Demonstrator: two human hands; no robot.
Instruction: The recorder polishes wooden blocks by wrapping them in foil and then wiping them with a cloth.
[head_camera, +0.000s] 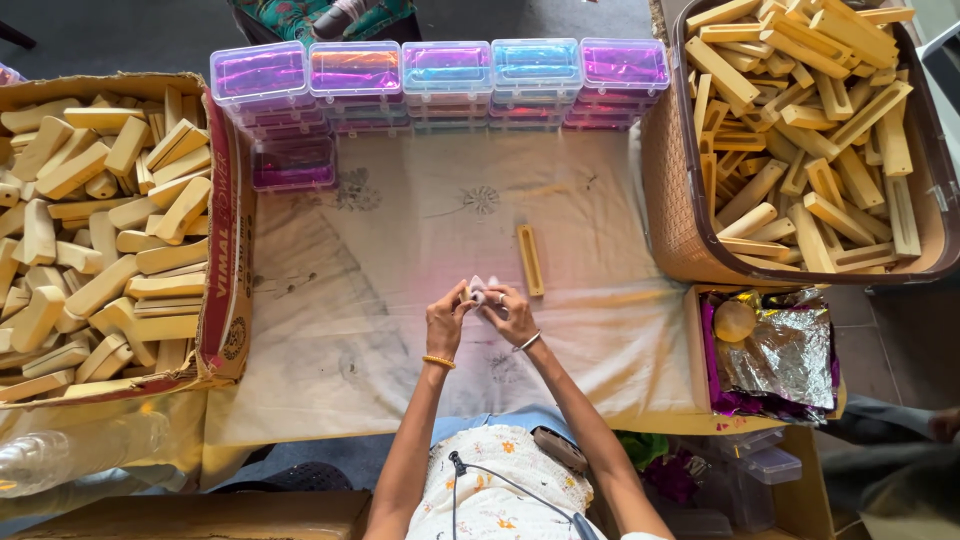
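My left hand (447, 317) and my right hand (511, 313) meet over the middle of a cream cloth (380, 260), both pinching a small pale folded wrapper (481, 289) between the fingertips. A single yellow wooden channel piece (529, 259) lies on the cloth just beyond my right hand. My left wrist has a yellow bangle and my right wrist a silver one.
A cardboard box (222, 220) of rounded yellow wooden blocks sits at the left. A brown basket (672, 200) of long wooden pieces is at the right. Stacked clear plastic cases (445, 70) line the far edge. A box with silver and purple foil (780, 355) lies near right.
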